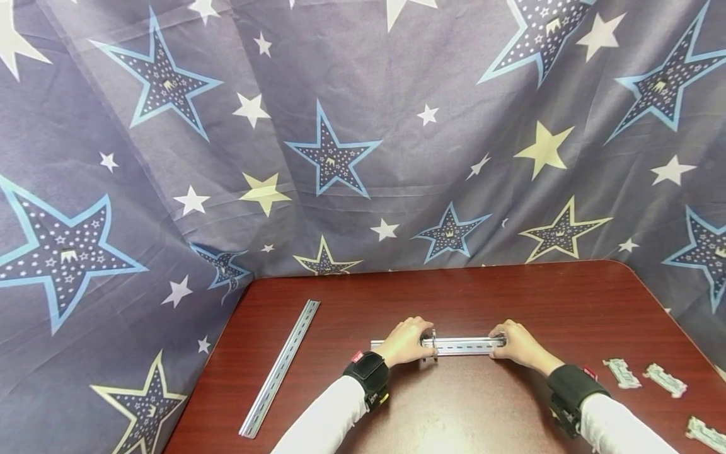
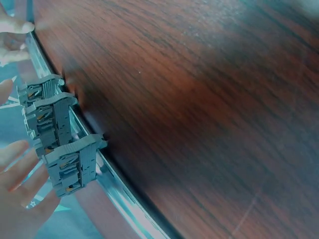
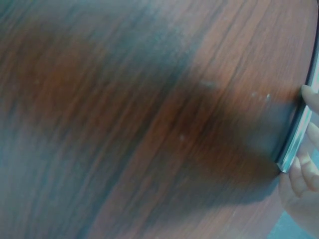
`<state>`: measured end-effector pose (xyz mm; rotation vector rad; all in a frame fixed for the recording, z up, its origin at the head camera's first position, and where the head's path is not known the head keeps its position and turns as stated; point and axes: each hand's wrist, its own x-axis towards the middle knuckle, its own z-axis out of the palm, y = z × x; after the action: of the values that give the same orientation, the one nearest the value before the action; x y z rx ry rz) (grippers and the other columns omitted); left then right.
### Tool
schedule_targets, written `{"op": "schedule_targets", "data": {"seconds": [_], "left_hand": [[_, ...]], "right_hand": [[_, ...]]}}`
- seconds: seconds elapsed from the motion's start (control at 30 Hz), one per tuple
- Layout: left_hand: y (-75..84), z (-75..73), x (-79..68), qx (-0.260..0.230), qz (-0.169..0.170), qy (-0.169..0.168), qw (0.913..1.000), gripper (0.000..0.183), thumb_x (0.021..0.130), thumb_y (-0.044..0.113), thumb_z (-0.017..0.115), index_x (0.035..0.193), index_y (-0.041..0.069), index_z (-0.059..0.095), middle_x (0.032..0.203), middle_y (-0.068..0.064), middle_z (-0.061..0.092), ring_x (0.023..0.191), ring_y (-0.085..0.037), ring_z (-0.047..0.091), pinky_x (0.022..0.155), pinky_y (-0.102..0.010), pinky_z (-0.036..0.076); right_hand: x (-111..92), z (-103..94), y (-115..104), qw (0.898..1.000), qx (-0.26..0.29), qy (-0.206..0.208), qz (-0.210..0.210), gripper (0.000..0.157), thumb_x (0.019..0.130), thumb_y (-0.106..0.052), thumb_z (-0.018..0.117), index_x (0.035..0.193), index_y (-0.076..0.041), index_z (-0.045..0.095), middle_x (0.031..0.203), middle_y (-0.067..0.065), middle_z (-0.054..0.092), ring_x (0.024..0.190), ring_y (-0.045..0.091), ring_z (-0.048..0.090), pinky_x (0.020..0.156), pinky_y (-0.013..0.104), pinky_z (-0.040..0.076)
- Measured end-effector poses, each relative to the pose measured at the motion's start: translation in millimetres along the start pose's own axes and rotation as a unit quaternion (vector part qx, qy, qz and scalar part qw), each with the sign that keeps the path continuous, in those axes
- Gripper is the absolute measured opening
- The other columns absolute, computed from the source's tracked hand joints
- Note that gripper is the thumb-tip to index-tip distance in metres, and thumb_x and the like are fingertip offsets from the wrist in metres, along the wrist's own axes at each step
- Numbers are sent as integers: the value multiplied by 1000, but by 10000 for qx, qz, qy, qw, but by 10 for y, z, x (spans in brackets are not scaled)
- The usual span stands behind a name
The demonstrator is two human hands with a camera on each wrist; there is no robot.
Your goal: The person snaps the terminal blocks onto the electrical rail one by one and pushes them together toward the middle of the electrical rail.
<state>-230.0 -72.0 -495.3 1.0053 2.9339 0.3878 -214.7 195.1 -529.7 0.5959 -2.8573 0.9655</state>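
Observation:
A slotted metal DIN rail [image 1: 462,346] lies crosswise on the table. My left hand [image 1: 407,342] is over its left part, fingers and thumb around grey terminal blocks [image 2: 72,164]. Three of these blocks stand on the rail in the left wrist view, the nearest slightly apart from the other two. In the head view the hand hides most of them. At the rail's right end, my right hand [image 1: 518,343] grips it between thumb and fingers. The right wrist view shows those fingers [image 3: 299,174] by the rail end [image 3: 294,144].
Another slotted rail [image 1: 280,369] lies slanted on the left of the brown table [image 1: 340,302]. On the right side are three loose terminal blocks [image 1: 622,373], lying flat. A star-patterned cloth [image 1: 363,221] hangs behind the table's far edge and along its left.

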Motion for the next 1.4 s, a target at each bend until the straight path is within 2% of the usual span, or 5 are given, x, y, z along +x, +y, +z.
{"op": "schedule_targets", "data": {"seconds": [0.47, 0.87, 1.4], "left_hand": [[43, 61, 49, 88, 71, -58, 9999, 54, 68, 35, 69, 113, 7, 58, 102, -2, 60, 96, -16, 54, 81, -27, 40], [43, 66, 86, -312, -4, -38, 9995, 51, 64, 31, 73, 106, 5, 61, 99, -3, 63, 94, -14, 57, 81, -24, 41], [123, 101, 144, -312, 37, 22, 9995, 51, 63, 30, 75, 105, 5, 61, 98, -4, 63, 93, -14, 58, 81, -23, 41]], "right_hand": [[-2, 8, 13, 10000, 32, 19, -6, 33, 55, -14, 78, 81, 0, 63, 80, 9, 57, 73, 20, 50, 62, 32, 38], [10, 19, 30, 10000, 69, 17, 69, 31, 56, -12, 77, 80, 0, 63, 79, 9, 57, 73, 22, 52, 64, 35, 40], [-6, 1, -2, 9998, 154, 64, 69, 30, 55, -12, 78, 80, -1, 65, 78, 7, 56, 71, 17, 49, 62, 31, 38]]}}
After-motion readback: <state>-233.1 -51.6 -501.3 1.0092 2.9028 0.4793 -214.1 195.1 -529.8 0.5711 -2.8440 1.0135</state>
